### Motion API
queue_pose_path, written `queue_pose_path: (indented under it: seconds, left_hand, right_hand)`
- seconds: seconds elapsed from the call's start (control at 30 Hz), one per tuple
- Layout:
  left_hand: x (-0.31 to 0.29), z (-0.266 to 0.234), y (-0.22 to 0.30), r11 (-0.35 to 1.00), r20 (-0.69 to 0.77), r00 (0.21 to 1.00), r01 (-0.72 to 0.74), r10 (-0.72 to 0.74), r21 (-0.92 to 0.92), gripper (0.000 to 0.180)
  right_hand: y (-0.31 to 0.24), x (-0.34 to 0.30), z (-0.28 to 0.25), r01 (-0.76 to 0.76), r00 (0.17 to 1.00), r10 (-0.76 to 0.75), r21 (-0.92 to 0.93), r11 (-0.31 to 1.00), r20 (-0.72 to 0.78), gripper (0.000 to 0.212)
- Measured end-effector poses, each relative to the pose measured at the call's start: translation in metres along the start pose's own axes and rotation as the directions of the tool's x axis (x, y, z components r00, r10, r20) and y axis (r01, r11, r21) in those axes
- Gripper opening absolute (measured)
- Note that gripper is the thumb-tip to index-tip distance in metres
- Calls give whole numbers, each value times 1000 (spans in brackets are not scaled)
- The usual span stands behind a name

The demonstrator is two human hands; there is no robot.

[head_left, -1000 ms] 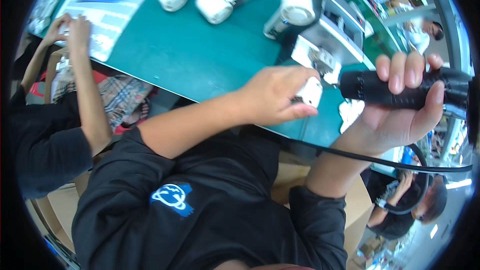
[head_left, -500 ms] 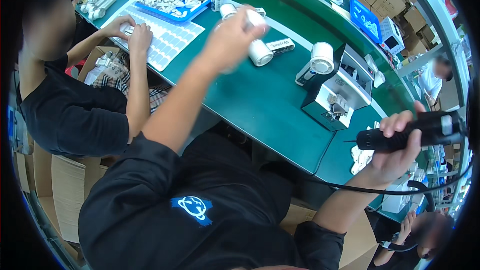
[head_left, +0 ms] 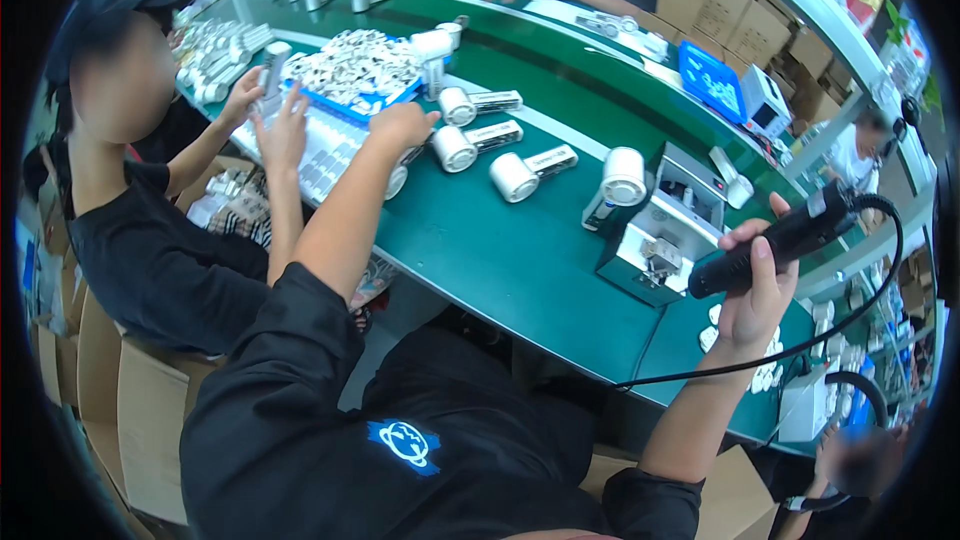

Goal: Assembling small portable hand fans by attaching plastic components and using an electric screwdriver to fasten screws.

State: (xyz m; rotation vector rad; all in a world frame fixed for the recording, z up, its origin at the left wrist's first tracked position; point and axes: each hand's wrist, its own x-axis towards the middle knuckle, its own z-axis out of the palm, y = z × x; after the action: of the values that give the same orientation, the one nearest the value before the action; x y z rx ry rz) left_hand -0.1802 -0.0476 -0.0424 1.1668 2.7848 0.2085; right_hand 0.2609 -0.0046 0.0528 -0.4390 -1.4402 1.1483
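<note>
My left hand [head_left: 402, 125] is closed at the left part of the table, its fingers curled over a white handheld fan [head_left: 397, 182]. Most of that fan is hidden behind my hand and forearm. Three more handheld fans [head_left: 514, 177] lie in a row to the right of this hand, heads toward me. My right hand [head_left: 758, 290] grips a black corded electric screwdriver [head_left: 722, 272], raised over the table's right part. The driver's front end slants down to the left; its bit cannot be made out.
Right of centre stand an upright white fan [head_left: 622, 178] and a silver-and-black box fixture [head_left: 640, 258]. A blue tray [head_left: 345, 112] heaped with white parts sits at the left, beside a co-worker's hands [head_left: 280, 130]. White pieces [head_left: 765, 372] lie below my right hand; the cord [head_left: 840, 333] loops there.
The view has shifted, showing more of the far side. My left hand has come left and lower over the table. My right hand has tilted the screwdriver's front end downward.
</note>
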Motion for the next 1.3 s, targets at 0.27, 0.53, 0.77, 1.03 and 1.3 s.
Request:
queue_pose_path:
  seconds: [0.27,0.53,0.77,1.03,1.3]
  left_hand:
    - [-94,-12,69,654,-665,723,-598,190,-463,24]
    - [-164,92,118,355,-405,717,-657,568,-665,15]
    - [-160,96,115,451,-302,716,-654,630,-607,10]
    - [-159,94,131,430,-305,663,-703,683,-566,10]
    - [-156,99,133,362,-309,659,-678,686,-640,10]
  right_hand:
    - [12,13,-48,54,975,-31,-103,993,219,76]
    - [75,92,-137,-111,973,40,-307,945,-227,31]
    - [217,181,-170,-243,968,59,-844,477,-245,73]
    - [236,177,-178,-381,913,233,-904,196,-334,58]
    - [130,72,-210,-392,898,299,-274,878,-324,45]
